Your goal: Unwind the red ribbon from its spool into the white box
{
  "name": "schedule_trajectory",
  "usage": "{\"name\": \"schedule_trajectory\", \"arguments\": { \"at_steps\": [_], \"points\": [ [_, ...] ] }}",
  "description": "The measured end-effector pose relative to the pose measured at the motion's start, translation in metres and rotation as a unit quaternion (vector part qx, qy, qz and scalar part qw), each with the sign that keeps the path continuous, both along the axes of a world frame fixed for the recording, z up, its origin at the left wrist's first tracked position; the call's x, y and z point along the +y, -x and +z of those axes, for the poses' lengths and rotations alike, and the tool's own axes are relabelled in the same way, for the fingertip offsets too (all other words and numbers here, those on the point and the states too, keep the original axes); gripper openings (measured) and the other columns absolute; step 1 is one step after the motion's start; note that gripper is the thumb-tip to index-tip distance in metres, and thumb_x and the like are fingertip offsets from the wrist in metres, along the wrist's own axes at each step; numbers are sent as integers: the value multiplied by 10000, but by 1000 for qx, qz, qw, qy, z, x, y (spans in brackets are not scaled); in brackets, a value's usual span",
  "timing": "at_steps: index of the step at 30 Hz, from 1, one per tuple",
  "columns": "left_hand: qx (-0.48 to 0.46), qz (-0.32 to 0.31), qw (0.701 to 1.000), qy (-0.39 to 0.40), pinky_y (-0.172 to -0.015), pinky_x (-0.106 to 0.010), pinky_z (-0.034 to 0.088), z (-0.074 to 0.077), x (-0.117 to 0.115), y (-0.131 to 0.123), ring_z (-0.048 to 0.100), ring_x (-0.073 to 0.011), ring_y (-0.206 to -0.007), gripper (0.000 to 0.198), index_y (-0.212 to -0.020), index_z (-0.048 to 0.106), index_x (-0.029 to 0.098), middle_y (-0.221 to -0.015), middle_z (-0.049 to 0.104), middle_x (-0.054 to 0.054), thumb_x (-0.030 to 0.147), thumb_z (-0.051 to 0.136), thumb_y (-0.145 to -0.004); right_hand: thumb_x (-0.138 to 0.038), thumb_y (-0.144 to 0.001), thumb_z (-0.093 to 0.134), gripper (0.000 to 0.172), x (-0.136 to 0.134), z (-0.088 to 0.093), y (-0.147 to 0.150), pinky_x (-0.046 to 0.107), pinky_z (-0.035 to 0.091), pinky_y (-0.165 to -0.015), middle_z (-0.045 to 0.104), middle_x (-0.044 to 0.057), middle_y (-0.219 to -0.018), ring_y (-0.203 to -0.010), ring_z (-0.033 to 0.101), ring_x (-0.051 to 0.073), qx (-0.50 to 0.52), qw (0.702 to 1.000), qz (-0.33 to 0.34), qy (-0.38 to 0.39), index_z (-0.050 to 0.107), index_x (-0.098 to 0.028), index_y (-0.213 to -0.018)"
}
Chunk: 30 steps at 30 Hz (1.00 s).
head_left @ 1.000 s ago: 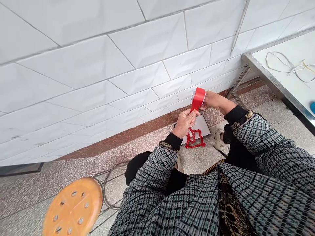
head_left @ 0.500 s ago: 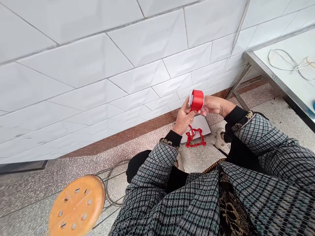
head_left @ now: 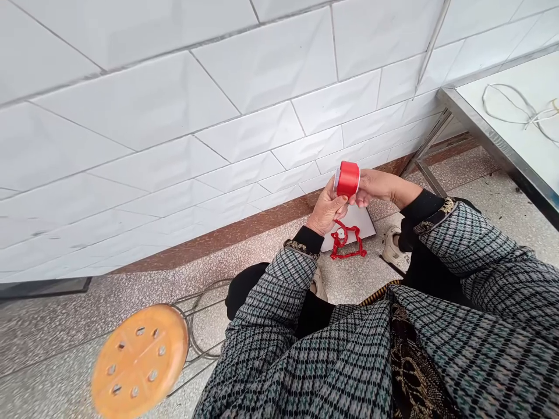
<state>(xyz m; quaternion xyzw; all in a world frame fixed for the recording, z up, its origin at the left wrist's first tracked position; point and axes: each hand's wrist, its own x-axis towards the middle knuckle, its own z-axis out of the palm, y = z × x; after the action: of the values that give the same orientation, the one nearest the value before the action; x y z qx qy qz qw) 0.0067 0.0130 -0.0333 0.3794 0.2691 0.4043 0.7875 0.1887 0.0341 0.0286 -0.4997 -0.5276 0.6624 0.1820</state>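
Note:
A spool of red ribbon point(head_left: 349, 178) with white side discs is held up in front of me, between my two hands. My left hand point(head_left: 325, 213) is closed around its left side, with the thumb at the spool's lower edge. From the right, my right hand point(head_left: 379, 185) grips the spool with curled fingers, partly hidden behind it. Below my hands, a loose length of twisted red ribbon point(head_left: 360, 247) is seen against a flat white board or box point(head_left: 365, 222) and the floor. I cannot tell whether this length joins the spool.
White wall tiles point(head_left: 271, 64) rise directly ahead. At the right stands a metal-edged table point(head_left: 480, 125) with a white cable point(head_left: 506, 119) on it. An orange round stool point(head_left: 140, 358) with holes and wire legs is at lower left. My shoes rest on the speckled floor point(head_left: 196, 247).
The view has shifted slightly. The spool has turned a little between my hands, showing less of its left disc. Both hands keep their hold.

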Motion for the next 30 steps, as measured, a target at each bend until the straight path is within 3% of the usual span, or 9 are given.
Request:
{"name": "schedule_trajectory", "arguments": {
  "at_steps": [2,4,6,9,13,17,21,24,30],
  "points": [
    [-2,3,1000,14,-402,-195,137,0,-3,-1,265,-21,-345,666,-999,606,230,-482,471,151,551,1070,-645,-243,-1045,613,174,-1,9,-2,274,540,-683,813,132,-944,-735,734,204,-182,969,-17,-169,676,-143,-1174],
    [3,7,1000,21,-400,-189,130,1,-5,-3,250,-27,-339,650,-1012,600,241,-466,440,163,547,1060,-669,-216,-1036,608,260,-3,17,-3,327,526,-796,827,198,-1128,-964,780,294,-348,885,0,-308,688,-127,-1267],
    [11,12,1000,21,-395,-187,141,2,-6,-5,253,-35,-339,654,-1052,612,247,-469,451,163,554,1052,-678,-249,-1060,571,307,-4,22,-4,368,501,-847,815,247,-1214,-1091,772,363,-449,817,33,-360,705,-109,-1298],
    [25,28,999,25,-391,-186,162,8,-7,-9,261,-35,-349,656,-1066,649,226,-477,455,151,596,1033,-684,-266,-1075,504,350,0,22,-9,380,478,-818,816,261,-1190,-1063,766,388,-493,794,30,-354,722,-92,-1287],
    [57,53,997,11,-393,-188,182,15,-10,-11,274,-22,-357,616,-866,675,177,-465,433,122,666,1002,-684,-224,-1017,548,289,12,15,-21,355,470,-783,831,194,-1002,-953,752,352,-453,824,-34,-339,739,-90,-1187],
    [89,65,994,-24,-405,-201,201,17,-13,-10,290,-19,-364,638,-746,683,162,-464,437,96,740,949,-704,-99,-998,533,179,16,15,-24,287,485,-730,726,55,-681,-738,712,233,-322,904,-87,-269,709,-133,-996],
    [115,71,990,-38,-410,-215,193,17,-12,-9,290,-29,-372,640,-780,725,158,-461,437,91,761,926,-710,-114,-1116,425,393,8,25,-13,227,483,-591,634,8,-609,-520,596,122,-151,974,-122,-114,599,-182,-771],
    [134,80,986,-55,-413,-219,191,15,-11,-7,292,-36,-381,646,-778,737,161,-463,438,90,779,913,-709,-142,-1151,447,484,3,29,-8,200,454,-524,589,-1,-588,-468,534,86,-90,988,-115,-51,571,-180,-685],
    [171,135,967,-132,-445,-236,229,6,-12,-6,344,-57,-419,611,-794,792,172,-477,467,69,780,851,-790,-282,-1132,612,488,8,14,-15,193,421,-481,552,1,-589,-460,493,78,-26,990,-136,-36,558,-186,-657]
  ]
}}
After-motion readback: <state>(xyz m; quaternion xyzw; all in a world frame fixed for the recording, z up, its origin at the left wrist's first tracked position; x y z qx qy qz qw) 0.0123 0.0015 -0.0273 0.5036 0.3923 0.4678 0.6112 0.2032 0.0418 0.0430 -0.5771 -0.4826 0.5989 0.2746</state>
